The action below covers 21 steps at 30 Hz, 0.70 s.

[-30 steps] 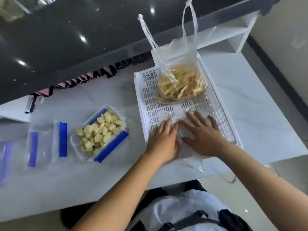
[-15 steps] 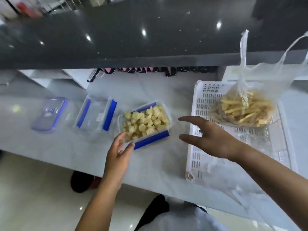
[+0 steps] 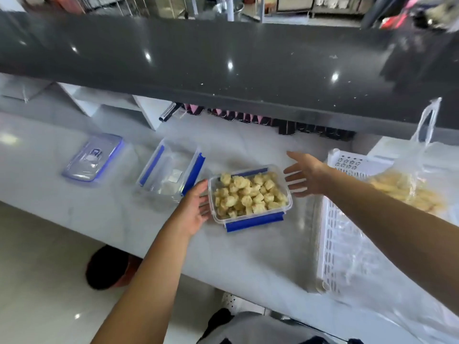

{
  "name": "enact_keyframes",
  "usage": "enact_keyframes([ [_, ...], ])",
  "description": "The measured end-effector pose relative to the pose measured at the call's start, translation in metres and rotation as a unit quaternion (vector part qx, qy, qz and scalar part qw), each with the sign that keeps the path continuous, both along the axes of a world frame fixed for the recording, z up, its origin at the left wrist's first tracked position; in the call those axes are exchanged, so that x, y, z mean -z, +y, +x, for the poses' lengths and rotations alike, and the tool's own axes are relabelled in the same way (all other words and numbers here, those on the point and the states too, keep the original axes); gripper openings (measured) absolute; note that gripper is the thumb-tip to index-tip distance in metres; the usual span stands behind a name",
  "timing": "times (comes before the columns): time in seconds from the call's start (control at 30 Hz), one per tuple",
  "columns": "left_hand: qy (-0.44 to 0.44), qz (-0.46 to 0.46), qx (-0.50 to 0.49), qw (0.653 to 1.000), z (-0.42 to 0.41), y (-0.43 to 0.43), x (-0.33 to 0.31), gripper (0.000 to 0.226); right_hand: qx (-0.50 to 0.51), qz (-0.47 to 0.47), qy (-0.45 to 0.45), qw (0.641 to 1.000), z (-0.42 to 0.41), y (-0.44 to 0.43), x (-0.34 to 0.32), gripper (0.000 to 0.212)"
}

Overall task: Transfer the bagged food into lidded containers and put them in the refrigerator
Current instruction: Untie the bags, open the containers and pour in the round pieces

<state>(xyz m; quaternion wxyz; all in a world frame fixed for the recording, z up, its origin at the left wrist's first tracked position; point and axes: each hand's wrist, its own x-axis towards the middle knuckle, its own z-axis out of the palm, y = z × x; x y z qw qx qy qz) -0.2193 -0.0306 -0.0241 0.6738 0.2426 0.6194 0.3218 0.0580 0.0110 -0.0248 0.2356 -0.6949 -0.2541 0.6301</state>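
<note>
A clear container with blue clips (image 3: 249,198), filled with pale yellow food chunks and without a lid, stands on the white counter. My left hand (image 3: 195,211) is open at its left wall, fingers touching or nearly touching it. My right hand (image 3: 304,173) is open just to the container's right, fingers spread, a small gap from its corner. An empty clear container with blue clips (image 3: 171,173) stands to the left. A lid with a blue rim (image 3: 93,157) lies further left. A clear bag of yellow strips (image 3: 407,189) sits in the white slotted basket (image 3: 332,244) at the right.
A dark raised ledge (image 3: 223,65) runs along the back of the counter, with dark clips (image 3: 285,122) lined under it. An empty flattened clear bag (image 3: 387,289) lies over the basket's near end and the counter edge. White shelf dividers (image 3: 146,110) stand at back left.
Both hands left the flattened bag in the basket and moved left to the filled container. My left hand now reaches its left wall, my right hand its right side. The view shifted left.
</note>
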Motion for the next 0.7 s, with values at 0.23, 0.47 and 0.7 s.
enact_keyframes([
  [0.23,-0.014,-0.034,-0.012,0.999,-0.056,-0.012,0.013,0.049,-0.007,-0.033,-0.010,0.999,-0.046,-0.018,0.016,0.058],
  [0.47,-0.035,0.013,0.081,0.996,-0.028,-0.042,0.003,0.029,0.012,-0.055,-0.025,0.998,-0.013,-0.045,0.017,0.062],
  [0.7,-0.041,-0.016,-0.020,0.999,-0.076,-0.047,0.019,0.032,-0.019,-0.058,0.017,0.998,-0.040,-0.040,0.023,0.064],
])
